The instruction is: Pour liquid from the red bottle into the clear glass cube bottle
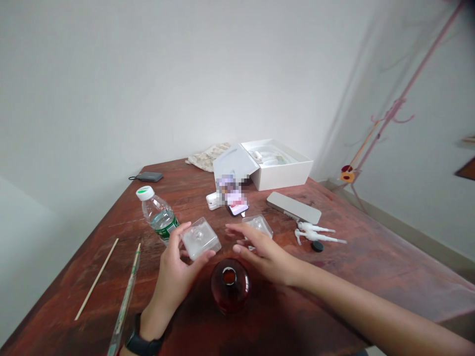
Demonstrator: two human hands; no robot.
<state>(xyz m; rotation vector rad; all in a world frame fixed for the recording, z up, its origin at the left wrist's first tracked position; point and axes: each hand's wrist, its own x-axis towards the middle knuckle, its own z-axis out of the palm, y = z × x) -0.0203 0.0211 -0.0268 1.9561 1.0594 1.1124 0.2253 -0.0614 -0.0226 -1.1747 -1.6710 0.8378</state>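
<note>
On the table (371,262), a light, stiff plastic box (200,239) is held by its edges in the left hand (172,279), the right hand (265,259) held open.

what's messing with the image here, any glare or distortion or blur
In the head view, the wide lens bends the table and stretches the right arm; soft light puts a pale glare on the plastic box; a pixelated patch hides part of the phone.
</note>
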